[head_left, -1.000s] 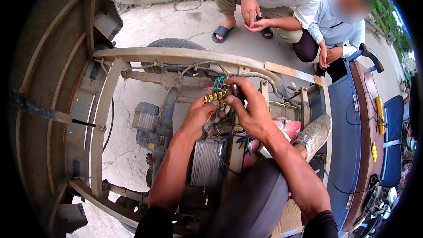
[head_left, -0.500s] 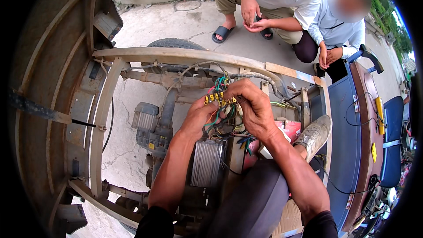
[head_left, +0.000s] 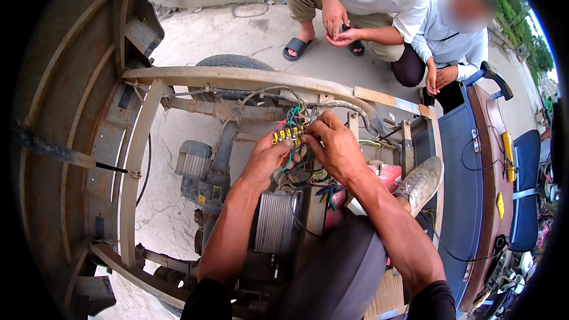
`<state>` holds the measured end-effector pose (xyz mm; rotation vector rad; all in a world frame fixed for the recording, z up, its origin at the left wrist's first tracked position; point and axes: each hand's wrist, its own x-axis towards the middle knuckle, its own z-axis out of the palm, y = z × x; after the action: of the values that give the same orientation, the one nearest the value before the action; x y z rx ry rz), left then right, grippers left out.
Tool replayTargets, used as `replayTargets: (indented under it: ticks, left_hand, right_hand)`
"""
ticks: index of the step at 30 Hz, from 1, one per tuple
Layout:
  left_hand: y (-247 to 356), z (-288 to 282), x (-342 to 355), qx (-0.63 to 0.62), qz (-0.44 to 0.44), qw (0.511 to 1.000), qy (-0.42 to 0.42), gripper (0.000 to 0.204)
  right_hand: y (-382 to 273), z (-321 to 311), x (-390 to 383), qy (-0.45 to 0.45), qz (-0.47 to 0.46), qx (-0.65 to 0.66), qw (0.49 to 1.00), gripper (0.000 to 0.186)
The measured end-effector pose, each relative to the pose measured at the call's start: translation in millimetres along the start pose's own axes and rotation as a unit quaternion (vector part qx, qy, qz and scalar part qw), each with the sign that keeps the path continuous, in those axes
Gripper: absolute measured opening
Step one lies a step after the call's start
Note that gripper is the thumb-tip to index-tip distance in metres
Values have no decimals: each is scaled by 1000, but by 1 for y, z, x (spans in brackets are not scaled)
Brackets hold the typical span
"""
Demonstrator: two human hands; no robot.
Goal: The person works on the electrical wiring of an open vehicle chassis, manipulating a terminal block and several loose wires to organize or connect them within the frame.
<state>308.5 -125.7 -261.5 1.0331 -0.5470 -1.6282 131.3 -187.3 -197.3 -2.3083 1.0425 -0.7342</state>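
A yellow and black terminal block [head_left: 286, 136] is raised above the open vehicle frame, with green, red and other coloured wires running from it. My left hand [head_left: 261, 159] is closed around its left part, the thumb lying along its lower edge. At the block's right end, my right hand [head_left: 339, 149] is closed, thumb and forefinger pinching there; its fingers partly hide that end. Below the hands, a tangle of loose wires [head_left: 320, 175] hangs near a finned metal controller box [head_left: 277, 222].
A metal frame rail [head_left: 225, 76] crosses beyond my hands, with a tyre [head_left: 234, 61] behind it. A motor [head_left: 201, 172] sits left. My shoe [head_left: 422, 181] rests on the right, near a blue panel [head_left: 456, 184]. Two people [head_left: 379, 0] crouch beyond the frame.
My right hand's fingers have shifted slightly and the knuckles have lifted, uncovering less-hidden wires at the block's right end. The left hand keeps its hold; the block has tilted a little.
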Motion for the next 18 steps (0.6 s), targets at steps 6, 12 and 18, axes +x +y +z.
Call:
replayTargets:
  ticks: [6, 12, 18]
  left_hand:
    - [0, 0, 0, 0, -1, 1000, -4, 25]
    - [0, 0, -1, 6, 3, 1000, -5, 26]
    - [-1, -1, 0, 12, 8, 1000, -9, 27]
  right_hand:
    - [7, 18, 7, -8, -54, -89, 995, 11]
    - [10, 23, 6, -41, -28, -36, 998, 11]
    - [8, 13, 4, -44, 10, -65, 997, 8]
